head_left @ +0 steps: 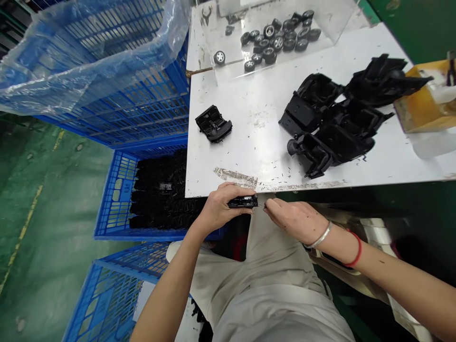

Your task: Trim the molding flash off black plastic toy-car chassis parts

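My left hand [220, 207] grips a small black plastic part [242, 202] just below the table's front edge, holding it out to the right. My right hand [294, 219] is close beside that part, its fingertips drawn together a little to the right of the part's end. Anything tiny between those fingertips is too small to tell. A similar black plastic part [213, 123] lies alone on the white table [256, 152], and a heap of larger black plastic moulded pieces [329, 116] lies to the right. Thin black slivers are scattered near the table's edge.
A clear acrylic box [265, 40] of small toy wheels [280, 40] stands at the table's far end. A blue crate [117, 194] full of black parts stands to the left, with further blue crates [107, 304] and blue plastic sheeting [81, 57] nearby. A yellow box [425, 97] sits right.
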The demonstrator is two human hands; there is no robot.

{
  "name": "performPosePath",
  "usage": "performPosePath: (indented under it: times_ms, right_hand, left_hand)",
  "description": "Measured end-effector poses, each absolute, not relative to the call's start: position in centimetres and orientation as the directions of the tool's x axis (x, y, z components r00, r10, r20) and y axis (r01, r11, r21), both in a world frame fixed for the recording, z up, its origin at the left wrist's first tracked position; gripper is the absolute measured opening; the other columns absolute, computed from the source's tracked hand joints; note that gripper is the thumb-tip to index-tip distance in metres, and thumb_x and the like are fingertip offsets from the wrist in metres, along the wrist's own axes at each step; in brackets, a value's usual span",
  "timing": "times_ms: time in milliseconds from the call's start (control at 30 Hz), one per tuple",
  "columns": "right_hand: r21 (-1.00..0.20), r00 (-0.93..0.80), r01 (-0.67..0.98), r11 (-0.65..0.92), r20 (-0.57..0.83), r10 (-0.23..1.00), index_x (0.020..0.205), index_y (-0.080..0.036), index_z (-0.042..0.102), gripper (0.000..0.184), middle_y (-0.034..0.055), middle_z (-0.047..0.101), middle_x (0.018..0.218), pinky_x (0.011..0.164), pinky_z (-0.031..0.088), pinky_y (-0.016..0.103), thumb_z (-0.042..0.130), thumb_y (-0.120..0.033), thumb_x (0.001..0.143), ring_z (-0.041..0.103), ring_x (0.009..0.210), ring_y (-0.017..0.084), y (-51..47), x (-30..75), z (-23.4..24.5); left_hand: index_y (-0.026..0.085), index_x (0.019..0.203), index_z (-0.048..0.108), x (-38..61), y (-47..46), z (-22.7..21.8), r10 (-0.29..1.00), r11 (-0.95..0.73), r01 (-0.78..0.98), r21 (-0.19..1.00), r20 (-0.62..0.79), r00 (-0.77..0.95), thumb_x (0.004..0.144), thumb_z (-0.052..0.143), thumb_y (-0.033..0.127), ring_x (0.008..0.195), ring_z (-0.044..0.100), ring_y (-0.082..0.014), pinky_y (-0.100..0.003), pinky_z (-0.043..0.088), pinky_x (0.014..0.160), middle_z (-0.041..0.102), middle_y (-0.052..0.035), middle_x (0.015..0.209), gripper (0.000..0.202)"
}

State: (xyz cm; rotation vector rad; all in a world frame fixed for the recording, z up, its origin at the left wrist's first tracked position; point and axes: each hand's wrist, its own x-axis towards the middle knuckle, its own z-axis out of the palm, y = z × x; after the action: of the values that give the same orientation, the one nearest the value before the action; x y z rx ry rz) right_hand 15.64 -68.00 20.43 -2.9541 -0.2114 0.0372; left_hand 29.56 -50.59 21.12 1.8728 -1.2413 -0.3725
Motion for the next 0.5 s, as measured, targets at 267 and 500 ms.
performPosePath:
  times_ms: [267, 500]
  right_hand:
    - [-0.132, 0.985, 0.167, -0.977, 0.076, 0.158, 0.076, -0.020, 0.048, 0.030, -0.0029, 0.044, 0.060, 0.040, 0.008, 0.026, 0.026, -0.024, 0.097, 0.021, 0.040, 0.011, -68.27, 15.46, 20.46]
    - [-0.147, 0.986, 0.164, -0.975, 0.020, 0.163, 0.078, -0.020, 0.046, 0.020, -0.0036, 0.043, 0.061, 0.041, 0.006, 0.027, 0.032, -0.016, 0.092, 0.015, 0.042, 0.011, -67.91, 15.50, 20.52]
  left_hand:
    - [0.021, 0.106, 0.067, 29.60, -50.64, 21.00, -0.856, -0.144, -0.623, 0.768, 0.220, 0.468, 0.069, 0.077, 0.029, 0.090, 0.064, -0.0166, -0.032, 0.048, 0.088, 0.074, -0.0034, 0.096, 0.039]
    - [0.021, 0.106, 0.066, 29.61, -50.67, 20.83, -0.855, -0.123, -0.641, 0.757, 0.247, 0.455, 0.069, 0.077, 0.029, 0.089, 0.065, -0.0164, -0.033, 0.046, 0.093, 0.074, -0.0031, 0.096, 0.039]
